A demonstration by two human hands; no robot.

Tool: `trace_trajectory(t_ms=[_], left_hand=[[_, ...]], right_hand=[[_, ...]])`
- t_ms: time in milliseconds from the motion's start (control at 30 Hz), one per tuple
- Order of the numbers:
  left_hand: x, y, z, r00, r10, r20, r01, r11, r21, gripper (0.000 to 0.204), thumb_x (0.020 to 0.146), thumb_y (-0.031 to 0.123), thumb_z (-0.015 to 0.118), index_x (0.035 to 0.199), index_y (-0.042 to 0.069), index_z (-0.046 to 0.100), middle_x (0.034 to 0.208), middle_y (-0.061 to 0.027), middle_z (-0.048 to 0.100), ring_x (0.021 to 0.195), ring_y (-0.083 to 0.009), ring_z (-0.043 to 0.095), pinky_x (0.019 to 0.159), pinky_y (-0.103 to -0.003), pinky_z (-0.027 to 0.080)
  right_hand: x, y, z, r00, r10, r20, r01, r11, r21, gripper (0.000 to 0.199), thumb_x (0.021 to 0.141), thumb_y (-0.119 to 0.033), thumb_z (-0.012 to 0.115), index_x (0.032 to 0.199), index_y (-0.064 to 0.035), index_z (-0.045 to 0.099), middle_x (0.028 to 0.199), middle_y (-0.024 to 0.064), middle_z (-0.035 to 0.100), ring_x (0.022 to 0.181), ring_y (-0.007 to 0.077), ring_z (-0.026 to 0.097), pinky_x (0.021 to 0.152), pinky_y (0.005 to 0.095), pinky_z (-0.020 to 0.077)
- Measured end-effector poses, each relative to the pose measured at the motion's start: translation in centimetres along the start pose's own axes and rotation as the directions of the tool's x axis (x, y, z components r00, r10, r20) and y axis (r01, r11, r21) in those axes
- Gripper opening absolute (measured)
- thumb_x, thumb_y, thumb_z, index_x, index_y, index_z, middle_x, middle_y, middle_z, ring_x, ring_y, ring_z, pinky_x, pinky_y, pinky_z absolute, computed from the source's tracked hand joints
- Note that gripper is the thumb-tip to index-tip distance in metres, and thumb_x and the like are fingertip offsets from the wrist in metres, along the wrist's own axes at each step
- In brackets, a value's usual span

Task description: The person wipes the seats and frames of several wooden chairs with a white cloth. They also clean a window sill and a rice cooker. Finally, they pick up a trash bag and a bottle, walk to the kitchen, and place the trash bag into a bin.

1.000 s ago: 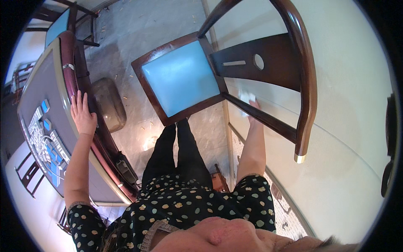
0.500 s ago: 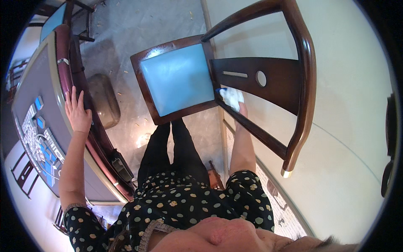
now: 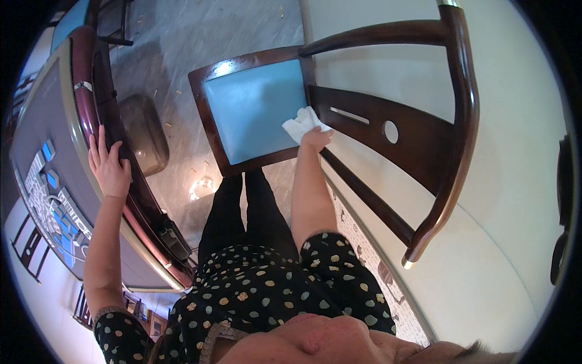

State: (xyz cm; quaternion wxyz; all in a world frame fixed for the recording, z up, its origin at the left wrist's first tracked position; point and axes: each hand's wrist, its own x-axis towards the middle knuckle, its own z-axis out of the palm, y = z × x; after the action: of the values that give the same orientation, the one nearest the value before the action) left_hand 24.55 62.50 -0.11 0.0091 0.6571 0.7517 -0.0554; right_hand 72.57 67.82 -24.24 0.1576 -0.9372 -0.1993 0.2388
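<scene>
right hand (image 3: 316,139) pinching white cloth (image 3: 301,125) at back corner of blue chair seat (image 3: 254,112), left hand (image 3: 111,173) spread over table's maroon edge (image 3: 80,60), dark bin (image 3: 142,134) in floor gap between, chair back (image 3: 418,136) beside pale wall (image 3: 515,164)

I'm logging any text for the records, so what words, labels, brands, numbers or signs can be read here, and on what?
No text can be read.
Tiles on the gray tabletop: any marks too small to read.
Gray tabletop: any lettering too faint to read.
Nearest chair and white cloth: no lettering visible.
</scene>
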Motion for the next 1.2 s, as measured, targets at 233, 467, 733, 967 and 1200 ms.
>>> trace_trajectory(t_ms=[233, 467, 733, 967, 1200], left_hand=[[0.6, 0.4, -0.3, 0.999, -0.032, 0.034, 0.032, 0.999, -0.011, 0.029, 0.069, 0.007, 0.060, 0.097, 0.011, 0.062, 0.150, -0.0085, 0.029, 0.140, -0.0336, 0.021, 0.112, -0.046, 0.020], [0.7, 0.3, 0.4, 0.999, -0.033, 0.038, 0.033, 0.999, -0.019, 0.026, 0.069, 0.008, 0.061, 0.095, 0.011, 0.062, 0.150, -0.0089, 0.029, 0.140, -0.0344, 0.022, 0.112, -0.046, 0.019], [0.7, 0.2, 0.5, 1.000, 0.004, 0.019, -0.004, 1.000, 0.002, 0.025, 0.070, 0.008, 0.061, 0.094, 0.012, 0.062, 0.150, -0.0093, 0.030, 0.140, -0.0349, 0.021, 0.111, -0.046, 0.020], [0.4, 0.1, -0.2, 0.997, -0.057, 0.049, 0.058, 0.998, -0.015, 0.024, 0.070, 0.008, 0.061, 0.094, 0.012, 0.061, 0.151, -0.0082, 0.028, 0.140, -0.0340, 0.020, 0.112, -0.046, 0.020], [0.5, 0.0, -0.1, 0.997, -0.066, 0.042, 0.068, 0.997, -0.040, 0.024, 0.070, 0.007, 0.061, 0.093, 0.010, 0.061, 0.151, -0.0081, 0.028, 0.140, -0.0337, 0.020, 0.112, -0.046, 0.020]], right_hand=[[7.1, -0.3, 0.2, 0.857, 0.118, 0.502, 0.302, 0.674, -0.674, 0.042, 0.081, -0.033, 0.061, 0.114, -0.0065, 0.064, 0.124, 0.0178, 0.058, 0.118, 0.0289, 0.054, 0.094, 0.0380, 0.0464], [7.4, 3.1, 2.0, 0.868, 0.075, 0.490, -0.198, 0.959, 0.203, 0.055, 0.082, -0.046, 0.056, 0.117, -0.0049, 0.062, 0.118, 0.0185, 0.062, 0.110, 0.0309, 0.059, 0.091, 0.0410, 0.0466], [5.8, -2.2, -1.8, 0.756, 0.017, 0.655, 0.591, 0.415, -0.692, 0.047, 0.083, -0.037, 0.052, 0.120, -0.0114, 0.061, 0.119, 0.0146, 0.062, 0.111, 0.0291, 0.059, 0.093, 0.0390, 0.0459], [6.5, 0.6, 0.1, 0.806, 0.060, 0.589, 0.355, 0.748, -0.561, 0.050, 0.074, -0.030, 0.067, 0.113, 0.0014, 0.062, 0.115, 0.0202, 0.062, 0.104, 0.0299, 0.063, 0.087, 0.0378, 0.0488], [1.4, -4.2, 1.8, 0.808, 0.145, 0.571, -0.384, 0.865, 0.323, 0.051, 0.080, -0.027, 0.061, 0.113, 0.0115, 0.057, 0.111, 0.0200, 0.062, 0.102, 0.0305, 0.061, 0.086, 0.0391, 0.0464]])
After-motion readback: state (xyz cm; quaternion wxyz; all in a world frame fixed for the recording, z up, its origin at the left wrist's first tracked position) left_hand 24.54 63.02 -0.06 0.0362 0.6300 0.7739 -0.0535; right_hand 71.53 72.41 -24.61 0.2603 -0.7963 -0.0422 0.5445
